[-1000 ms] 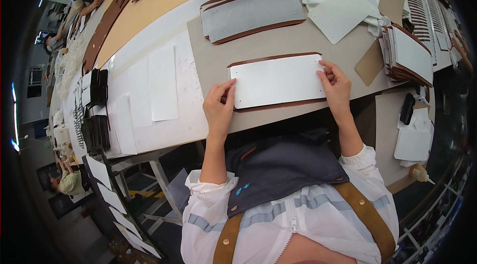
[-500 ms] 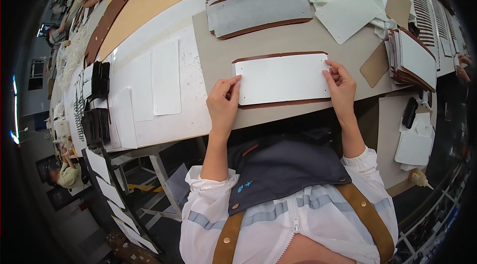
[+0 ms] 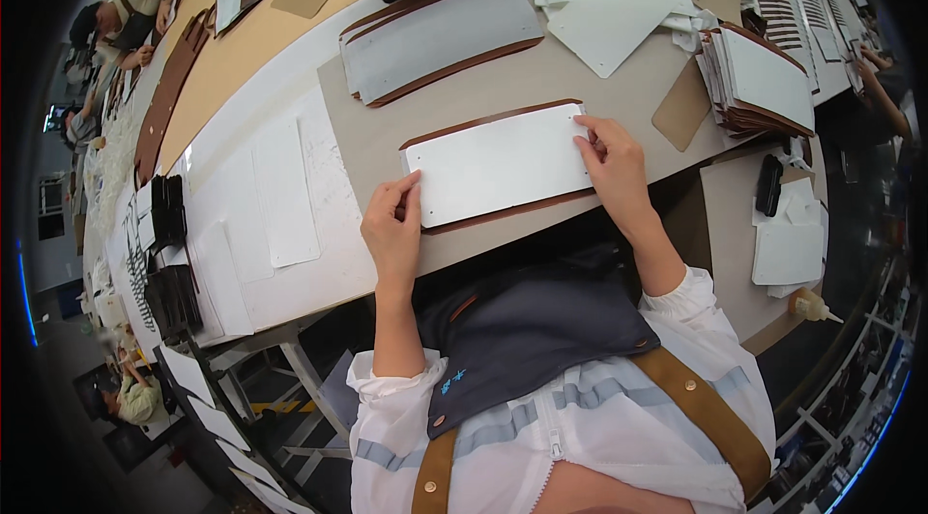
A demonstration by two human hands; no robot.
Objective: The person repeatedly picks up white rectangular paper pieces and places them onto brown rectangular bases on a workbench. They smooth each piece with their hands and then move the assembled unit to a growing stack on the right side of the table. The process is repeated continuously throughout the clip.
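Note:
A white rectangular sheet [image 3: 503, 166] with small holes near its corners lies on a brown leather piece [image 3: 495, 117], whose edges show along the sheet's long sides. At the left end, my left hand [image 3: 391, 224] pinches the sheet's edge between thumb and fingers. My right hand [image 3: 617, 166] grips the opposite end in the same way, near its upper corner. What lies between the sheet and the leather is hidden. Just beyond is a stack of brown leather pieces with a grey panel [image 3: 440, 40] on top.
To the right stand a stack of brown and white pieces [image 3: 764, 84] and a tan card [image 3: 684, 106]. Loose white sheets [image 3: 614, 16] pile up at the back. Black bundles [image 3: 172, 296] sit at the left table edge. A glue bottle [image 3: 810, 304] lies lower right. A co-worker [image 3: 135, 11] works far left.
My view has turned slightly, so the table and hands appear further left and tilted. Both hands keep their hold on the sheet, which stays over the leather.

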